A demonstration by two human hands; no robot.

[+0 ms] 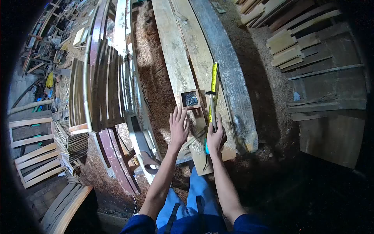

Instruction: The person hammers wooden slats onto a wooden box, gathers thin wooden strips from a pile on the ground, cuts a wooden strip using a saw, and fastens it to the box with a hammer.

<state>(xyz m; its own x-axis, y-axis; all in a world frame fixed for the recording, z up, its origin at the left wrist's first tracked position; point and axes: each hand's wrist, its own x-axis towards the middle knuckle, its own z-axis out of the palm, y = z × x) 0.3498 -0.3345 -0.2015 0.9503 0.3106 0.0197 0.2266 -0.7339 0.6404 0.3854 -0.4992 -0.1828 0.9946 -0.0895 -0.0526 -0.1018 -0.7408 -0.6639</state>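
The small square open box [200, 99] beside my left hand [179, 126] is bare brown wood, matt, with dark thin metal pieces [190, 99] inside. The long pale planks of the counter [170, 46] look like matt wood, stained and rough in patches. The long grey board [230, 58] along the right edge is weathered, blotchy and rough. The yellow tape measure blade [214, 76] looks smooth. My jeans [203, 187] are soft blue cloth, matt.
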